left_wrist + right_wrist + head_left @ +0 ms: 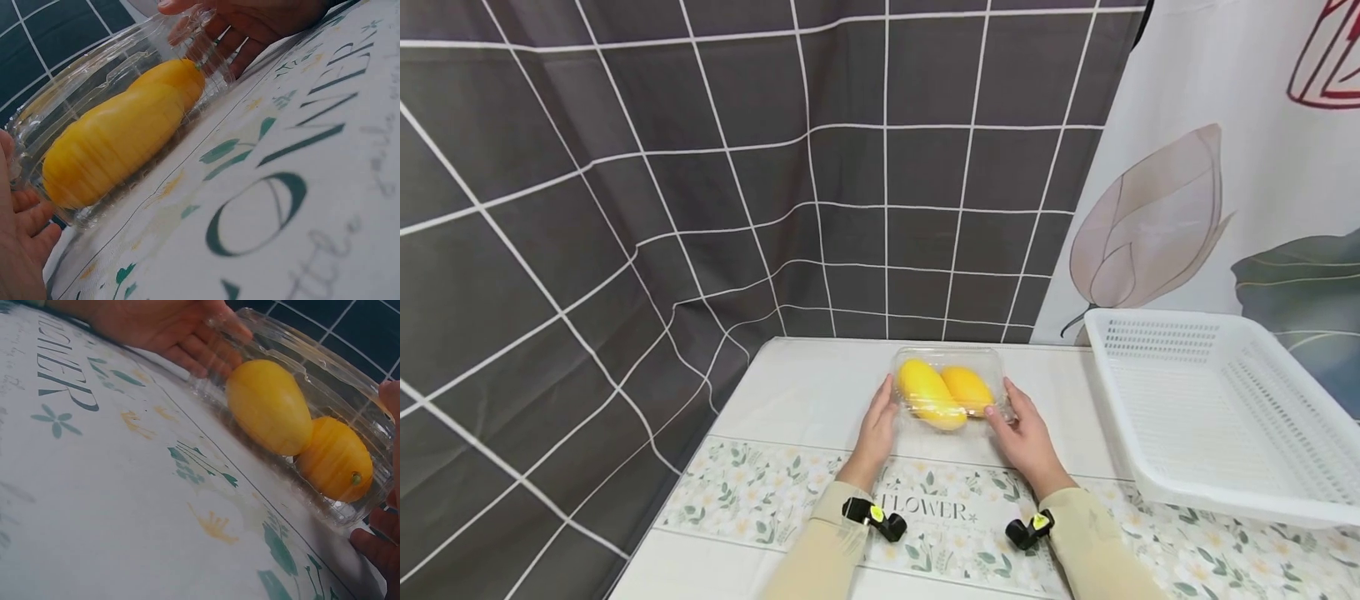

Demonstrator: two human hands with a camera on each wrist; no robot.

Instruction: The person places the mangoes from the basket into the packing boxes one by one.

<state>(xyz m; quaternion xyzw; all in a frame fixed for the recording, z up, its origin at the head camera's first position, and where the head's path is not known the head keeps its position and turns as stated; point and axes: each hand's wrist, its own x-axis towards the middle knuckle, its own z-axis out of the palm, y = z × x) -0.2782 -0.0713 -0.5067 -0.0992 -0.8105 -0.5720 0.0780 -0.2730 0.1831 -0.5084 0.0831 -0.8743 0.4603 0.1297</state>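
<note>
A clear plastic clamshell box (987,358) with two mangoes inside is held between both hands near the back of the table. The longer yellow mango (925,390) lies slantwise on the left; a more orange mango (970,388) sits beside it, and the two touch. At the box's left end, my left hand (874,431) grips it, thumb at the upper edge and fingers low, as the right wrist view shows. My right hand (1028,435) holds the opposite end, its thumb over the near corner. The lid appears closed over the fruit.
A white perforated plastic basket (1213,492) stands on the right side of the table. Under the box is a white tablecloth (760,492) with a floral band and printed lettering. A dark grid-patterned curtain (850,233) hangs behind and at the left; a white printed curtain (1255,150) hangs right.
</note>
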